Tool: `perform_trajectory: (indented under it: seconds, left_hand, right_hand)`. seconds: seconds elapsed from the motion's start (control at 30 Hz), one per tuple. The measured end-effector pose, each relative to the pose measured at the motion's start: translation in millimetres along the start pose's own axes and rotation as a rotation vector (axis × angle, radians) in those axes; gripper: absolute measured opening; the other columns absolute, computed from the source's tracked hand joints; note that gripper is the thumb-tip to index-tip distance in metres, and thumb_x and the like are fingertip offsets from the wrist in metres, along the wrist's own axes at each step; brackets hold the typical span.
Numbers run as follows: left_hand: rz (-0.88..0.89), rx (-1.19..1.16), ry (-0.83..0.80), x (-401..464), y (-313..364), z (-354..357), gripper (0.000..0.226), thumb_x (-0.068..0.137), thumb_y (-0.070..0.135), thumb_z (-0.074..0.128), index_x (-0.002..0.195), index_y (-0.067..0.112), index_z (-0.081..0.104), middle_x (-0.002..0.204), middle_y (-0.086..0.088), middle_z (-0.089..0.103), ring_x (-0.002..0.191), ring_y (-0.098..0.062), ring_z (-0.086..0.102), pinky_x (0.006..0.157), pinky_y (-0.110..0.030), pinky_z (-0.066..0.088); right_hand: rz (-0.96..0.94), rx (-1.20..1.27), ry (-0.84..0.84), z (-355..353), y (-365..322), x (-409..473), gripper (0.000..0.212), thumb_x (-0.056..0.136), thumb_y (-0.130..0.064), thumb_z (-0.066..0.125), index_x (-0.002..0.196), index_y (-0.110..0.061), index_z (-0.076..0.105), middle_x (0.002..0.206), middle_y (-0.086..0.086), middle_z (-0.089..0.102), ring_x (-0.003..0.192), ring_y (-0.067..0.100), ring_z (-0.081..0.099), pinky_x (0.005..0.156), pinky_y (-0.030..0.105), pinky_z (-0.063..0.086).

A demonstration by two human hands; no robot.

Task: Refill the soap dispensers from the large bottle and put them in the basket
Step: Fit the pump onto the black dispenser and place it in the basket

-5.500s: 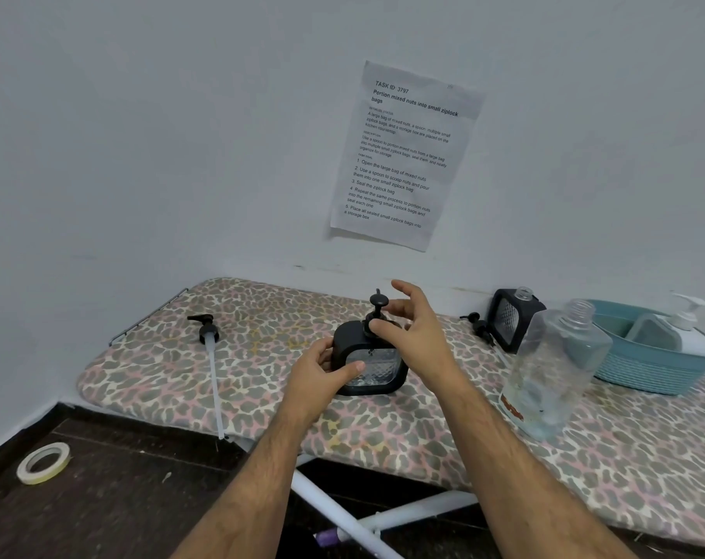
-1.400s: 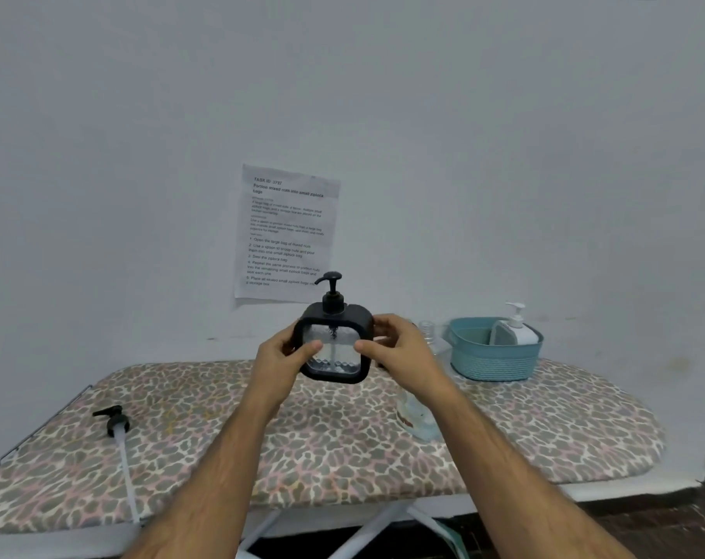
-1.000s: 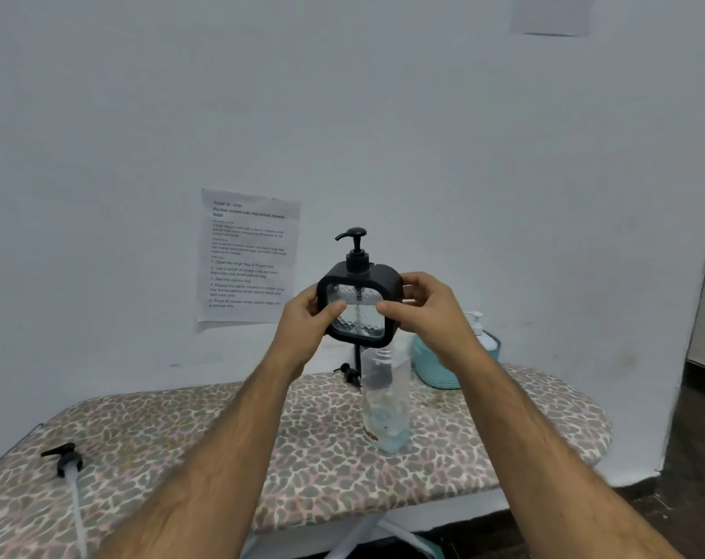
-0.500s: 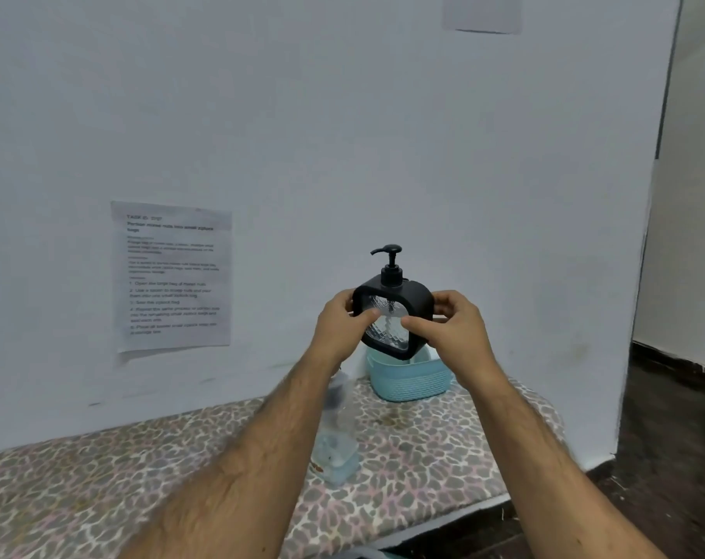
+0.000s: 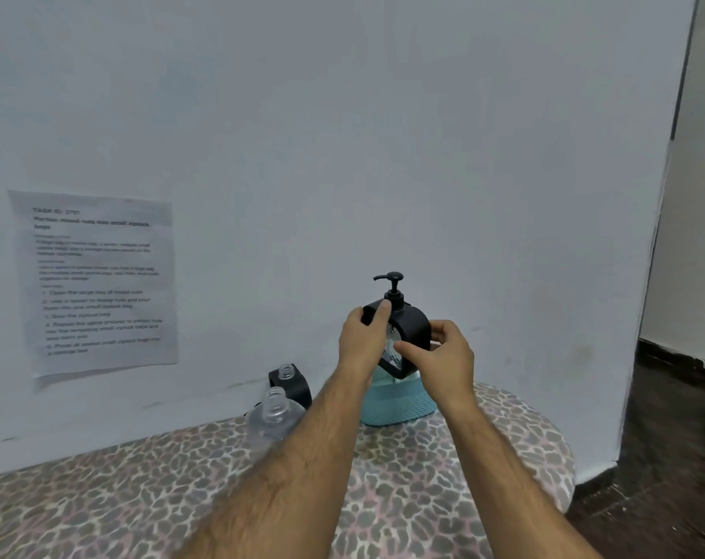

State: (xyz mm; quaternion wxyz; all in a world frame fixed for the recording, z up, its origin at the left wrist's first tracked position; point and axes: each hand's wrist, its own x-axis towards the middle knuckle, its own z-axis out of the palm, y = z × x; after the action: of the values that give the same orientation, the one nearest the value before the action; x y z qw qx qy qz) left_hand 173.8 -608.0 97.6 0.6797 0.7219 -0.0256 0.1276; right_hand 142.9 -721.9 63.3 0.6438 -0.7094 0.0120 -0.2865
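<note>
Black square dispenser (image 5: pixel 407 328) sits at frame centre, held in the air over the teal basket (image 5: pixel 399 405), pump head on and roughly upright, body tilted a little. Left hand (image 5: pixel 361 342) wraps the left edge, fingers curled over the top corner; right hand (image 5: pixel 443 357) clamps the right side, thumb across the clear front window, fingers behind. Both sets of fingers are closed on the frame, not on the pump. Judgement: rigid plastic shell, no give, so side grip on the black frame is the right hold; the ribbed clear panel probably gets slick if soapy. With liquid inside it likely weighs moderate and bottom-heavy; fill level unreadable here. Pump neck is the weak point, don't lift by it. Large clear bottle (image 5: pixel 272 421), uncapped, stands lower left of centre on the leopard-print board (image 5: pixel 443 470); a second black dispenser (image 5: pixel 292 383) without pump sits behind it, near the wall. Basket contents hidden behind the hands.
</note>
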Motion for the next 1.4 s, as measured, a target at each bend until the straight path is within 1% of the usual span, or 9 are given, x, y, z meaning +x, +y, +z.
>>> perform_trajectory:
  seconds: [0.23,0.33,0.5,0.6,0.73,0.87,1.07,1.3,1.4]
  left_hand:
    - [-0.048,-0.032,-0.03,26,-27,16,0.044,0.086,0.036,0.074,0.117,0.013,0.055,0.11,-0.001,0.065,0.097,-0.012,0.062,0.072,-0.023,0.047]
    - [-0.072,-0.059,-0.026,34,-43,21,0.048,0.081,0.027,0.08,0.119,0.014,0.053,0.11,-0.002,0.065,0.099,-0.014,0.064,0.079,-0.029,0.054]
    - [-0.077,-0.048,-0.032,42,-62,28,0.052,0.074,0.02,0.085,0.118,0.015,0.056,0.108,-0.001,0.068,0.101,-0.016,0.066,0.089,-0.035,0.056]
    - [-0.088,-0.037,-0.037,47,-69,31,0.052,0.074,0.018,0.085,0.117,0.015,0.057,0.108,-0.001,0.069,0.101,-0.016,0.067,0.09,-0.036,0.056]
    - [-0.133,0.005,-0.044,54,-80,30,0.045,0.079,0.016,0.081,0.116,0.012,0.055,0.109,-0.004,0.068,0.098,-0.016,0.065,0.081,-0.031,0.056]
    - [-0.193,0.038,-0.071,59,-90,31,0.019,0.088,0.005,0.071,0.088,0.017,0.057,0.088,-0.001,0.065,0.085,-0.017,0.063,0.072,-0.027,0.053]
    - [-0.279,0.128,-0.126,71,-90,30,0.02,0.087,0.009,0.073,0.085,0.015,0.054,0.086,-0.002,0.063,0.083,-0.017,0.061,0.063,-0.024,0.049]
    - [-0.322,0.172,-0.187,76,-92,29,0.02,0.088,0.001,0.069,0.085,0.018,0.06,0.09,-0.005,0.067,0.091,-0.023,0.063,0.084,-0.036,0.053]
    - [-0.366,0.187,-0.194,77,-91,28,0.017,0.089,0.001,0.066,0.105,0.007,0.065,0.105,-0.016,0.07,0.087,-0.025,0.061,0.09,-0.042,0.054]
  right_hand:
    - [0.006,-0.073,-0.002,22,25,14,0.039,0.073,-0.024,0.084,0.102,-0.023,0.058,0.09,-0.017,0.065,0.082,-0.004,0.063,0.061,0.011,0.047]
    - [-0.006,-0.109,-0.016,30,35,15,0.034,0.077,-0.021,0.08,0.1,-0.026,0.056,0.085,-0.02,0.062,0.077,-0.007,0.061,0.057,0.005,0.044]
    - [-0.013,-0.204,0.001,43,59,20,0.025,0.084,-0.015,0.07,0.102,-0.023,0.055,0.088,-0.011,0.063,0.081,0.007,0.064,0.064,0.02,0.051]
    - [-0.005,-0.254,-0.003,48,70,23,0.022,0.088,-0.013,0.064,0.106,-0.02,0.054,0.089,-0.006,0.066,0.077,0.009,0.063,0.058,0.017,0.047]
    - [-0.005,-0.321,-0.03,55,87,24,0.024,0.088,-0.016,0.066,0.109,-0.021,0.054,0.093,-0.006,0.066,0.082,0.01,0.063,0.068,0.027,0.054]
    - [-0.024,-0.466,-0.03,60,105,28,0.026,0.084,-0.024,0.069,0.106,-0.023,0.056,0.094,-0.005,0.063,0.091,0.014,0.057,0.092,0.027,0.045]
    - [-0.087,-0.693,0.005,58,108,37,0.03,0.079,-0.041,0.072,0.099,-0.023,0.059,0.089,-0.006,0.063,0.089,0.016,0.056,0.089,0.032,0.038]
    - [-0.058,-0.718,-0.075,57,107,44,0.015,0.085,-0.031,0.064,0.096,-0.023,0.059,0.088,-0.007,0.067,0.091,0.016,0.058,0.093,0.033,0.029]
    - [-0.038,-0.734,-0.109,56,106,49,0.008,0.086,-0.028,0.064,0.092,-0.023,0.061,0.088,-0.005,0.067,0.092,0.018,0.058,0.088,0.033,0.025]
